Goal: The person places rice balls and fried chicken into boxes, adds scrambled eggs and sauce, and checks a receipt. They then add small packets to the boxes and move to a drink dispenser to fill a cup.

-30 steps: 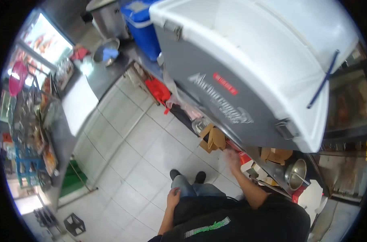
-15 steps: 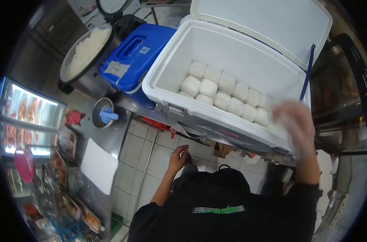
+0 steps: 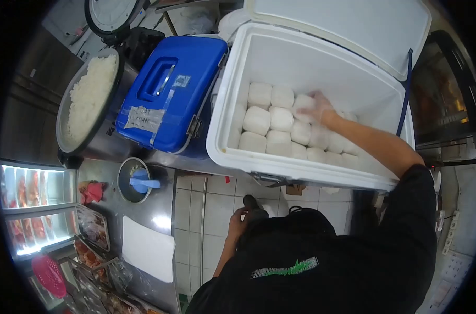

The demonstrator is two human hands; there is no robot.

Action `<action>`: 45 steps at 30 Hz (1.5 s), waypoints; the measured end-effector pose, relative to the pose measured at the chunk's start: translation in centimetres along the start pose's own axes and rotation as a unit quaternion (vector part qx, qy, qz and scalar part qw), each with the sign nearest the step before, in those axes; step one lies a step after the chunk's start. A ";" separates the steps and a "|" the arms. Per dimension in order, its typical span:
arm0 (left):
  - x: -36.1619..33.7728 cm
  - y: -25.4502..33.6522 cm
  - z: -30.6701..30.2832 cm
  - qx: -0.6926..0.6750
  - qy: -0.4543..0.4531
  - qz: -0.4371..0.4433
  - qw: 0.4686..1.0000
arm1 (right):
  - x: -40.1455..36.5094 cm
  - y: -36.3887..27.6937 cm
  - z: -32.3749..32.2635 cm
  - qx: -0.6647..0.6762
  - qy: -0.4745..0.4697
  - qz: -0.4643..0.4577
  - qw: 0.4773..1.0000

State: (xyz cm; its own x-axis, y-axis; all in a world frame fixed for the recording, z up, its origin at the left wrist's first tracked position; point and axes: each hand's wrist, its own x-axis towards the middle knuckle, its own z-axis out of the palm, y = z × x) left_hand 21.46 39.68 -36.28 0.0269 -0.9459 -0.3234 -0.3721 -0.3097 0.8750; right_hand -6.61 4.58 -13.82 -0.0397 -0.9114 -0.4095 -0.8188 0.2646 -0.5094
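Note:
My right hand [image 3: 318,108], in a clear plastic glove, reaches down inside the white cooler box [image 3: 213,123]. Its fingers curl round a white rounded bundle [image 3: 303,104] in the back row. More bundles of the same sort, among them a white bundle [image 3: 257,120] at the left, lie packed in rows around it; what is inside them cannot be seen. Low beside my leg hangs my left hand [image 3: 238,216], its fingers loosely curled, with nothing visible in them.
A blue cooler [image 3: 196,68] with a closed lid stands left of the white one, beside a large pot of rice [image 3: 91,94]. On the steel counter are a metal bowl [image 3: 124,180] with a blue scoop [image 3: 145,182] and white paper sheets [image 3: 149,248]. The white cooler's lid [image 3: 348,26] stands raised.
My right hand has moved from the cooler's right front edge, leftward and down onto a bundle in the back row. The view has shifted; my left hand stays low by my leg.

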 end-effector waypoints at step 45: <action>2.5 30.8 -20.8 -0.677 0.071 0.319 0.659 | -21.1 -31.8 -2.4 -0.149 -0.168 -0.634 0.740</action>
State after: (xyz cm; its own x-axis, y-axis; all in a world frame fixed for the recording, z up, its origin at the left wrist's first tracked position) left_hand 29.34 25.75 -2.68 0.3876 -0.8952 0.2201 0.8172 0.4442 0.3672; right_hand 18.84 14.65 12.83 0.9723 -0.2245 0.0652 -0.1674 -0.8633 -0.4761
